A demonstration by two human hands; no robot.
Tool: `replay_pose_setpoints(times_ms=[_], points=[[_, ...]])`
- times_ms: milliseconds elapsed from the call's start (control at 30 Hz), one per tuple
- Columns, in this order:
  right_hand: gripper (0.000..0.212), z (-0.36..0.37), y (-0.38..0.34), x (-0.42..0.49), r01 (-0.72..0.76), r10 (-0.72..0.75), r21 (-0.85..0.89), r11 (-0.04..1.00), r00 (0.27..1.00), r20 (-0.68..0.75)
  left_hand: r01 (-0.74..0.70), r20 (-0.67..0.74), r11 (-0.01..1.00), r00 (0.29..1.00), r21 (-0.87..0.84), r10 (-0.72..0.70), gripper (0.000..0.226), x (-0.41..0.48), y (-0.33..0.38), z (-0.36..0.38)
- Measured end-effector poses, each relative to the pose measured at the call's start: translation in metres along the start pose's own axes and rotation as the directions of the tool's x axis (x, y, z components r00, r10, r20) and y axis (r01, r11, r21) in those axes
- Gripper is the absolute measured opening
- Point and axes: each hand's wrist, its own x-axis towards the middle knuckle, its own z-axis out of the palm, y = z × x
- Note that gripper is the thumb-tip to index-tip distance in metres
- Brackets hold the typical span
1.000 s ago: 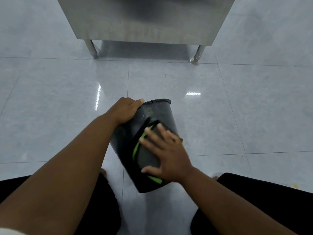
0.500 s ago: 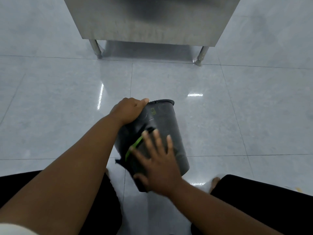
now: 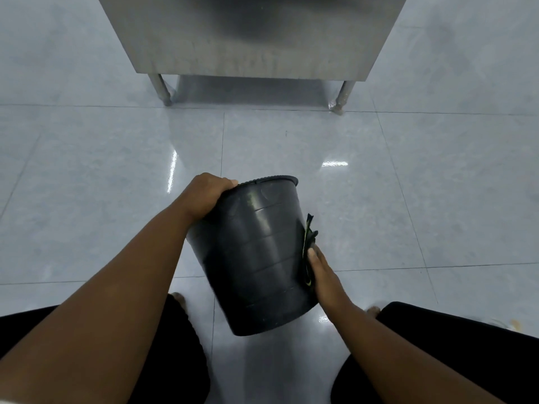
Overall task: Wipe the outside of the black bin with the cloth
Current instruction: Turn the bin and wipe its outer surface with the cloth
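The black bin (image 3: pixel 253 252) is held tilted above the floor between my knees, its open rim pointing away from me and its base toward me. My left hand (image 3: pixel 208 196) grips the rim at the bin's upper left. My right hand (image 3: pixel 323 272) lies flat against the bin's right side and presses a dark cloth with a green edge (image 3: pixel 308 243) onto it. Only a strip of the cloth shows between my palm and the bin wall.
A stainless steel cabinet (image 3: pixel 253 36) on short legs stands ahead on the glossy grey tiled floor (image 3: pixel 87 185). My legs in black trousers (image 3: pixel 452 360) frame the bin at the bottom left and right, with toes showing beside them.
My right hand slid with the cloth from the near face of the bin around to its right side. The bin has turned and tilted a little. My left hand kept its grip on the rim.
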Motion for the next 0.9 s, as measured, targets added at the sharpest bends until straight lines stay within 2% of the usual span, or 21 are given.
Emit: replay_pose_setpoints(times_ms=[33,67,100,133,167,233,267,300,333,400,500,567,667,733,833,900], points=[[0.077,0.003,-0.003,0.003,-0.020,0.019,-0.037,0.999,0.999,-0.039,0.024,-0.015,0.999,1.000,-0.045,-0.025,0.035,0.001,-0.002,-0.002],[0.077,0.008,-0.006,0.005,0.013,-0.029,-0.147,0.989,0.994,-0.107,0.062,-0.039,0.994,0.997,-0.087,-0.065,0.031,0.000,-0.005,-0.005],[0.082,0.014,-0.011,0.004,0.082,-0.137,-0.301,0.950,0.977,-0.165,0.094,-0.065,0.988,0.993,-0.123,-0.102,0.029,-0.002,-0.007,-0.008],[0.090,0.022,-0.016,0.002,0.171,-0.279,-0.466,0.868,0.944,-0.174,0.121,-0.090,0.984,0.987,-0.133,-0.134,0.031,-0.005,-0.010,-0.010],[0.096,0.034,-0.023,-0.002,0.277,-0.427,-0.607,0.745,0.897,-0.115,0.141,-0.119,0.983,0.981,-0.115,-0.154,0.037,-0.008,-0.015,-0.013],[0.091,0.065,-0.036,-0.014,0.482,-0.654,-0.800,0.358,0.741,0.154,0.162,-0.152,0.987,0.975,-0.015,-0.163,0.057,-0.010,-0.021,-0.017],[0.085,0.080,-0.042,-0.022,0.556,-0.684,-0.817,0.152,0.656,0.319,0.155,-0.144,0.987,0.979,0.045,-0.147,0.059,-0.011,-0.019,-0.019],[0.079,0.092,-0.041,-0.028,0.614,-0.669,-0.789,-0.010,0.583,0.462,0.136,-0.124,0.986,0.985,0.099,-0.123,0.057,-0.011,-0.013,-0.019],[0.075,0.101,-0.038,-0.033,0.650,-0.640,-0.750,-0.121,0.527,0.559,0.108,-0.090,0.985,0.991,0.134,-0.097,0.056,-0.011,-0.003,-0.016],[0.066,0.109,-0.029,-0.034,0.695,-0.603,-0.689,-0.207,0.463,0.649,0.043,-0.007,0.977,0.999,0.211,-0.042,0.057,-0.009,0.017,-0.006],[0.066,0.103,-0.026,-0.032,0.697,-0.600,-0.680,-0.228,0.450,0.662,-0.022,-0.019,0.940,0.999,0.340,0.030,0.063,-0.007,0.020,0.008],[0.070,0.090,-0.026,-0.027,0.640,-0.640,-0.739,-0.210,0.481,0.599,-0.050,-0.036,0.967,0.997,0.248,0.061,0.056,-0.006,0.015,0.011],[0.074,0.069,-0.022,-0.022,0.516,-0.722,-0.856,-0.039,0.578,0.380,-0.025,-0.044,0.999,0.999,0.028,0.026,0.044,-0.006,0.008,0.012],[0.081,0.064,-0.027,-0.018,0.443,-0.721,-0.894,0.061,0.639,0.268,0.039,-0.064,0.997,0.997,-0.062,-0.043,0.048,-0.004,0.003,0.016],[0.094,0.052,-0.044,-0.009,0.326,-0.667,-0.910,0.255,0.741,0.078,0.048,-0.070,0.998,0.996,-0.037,-0.050,0.053,0.000,0.005,0.022],[0.099,0.033,-0.055,0.005,0.249,-0.544,-0.858,0.449,0.838,-0.041,0.015,-0.058,1.000,0.998,-0.021,-0.016,0.050,0.001,0.005,0.018]])
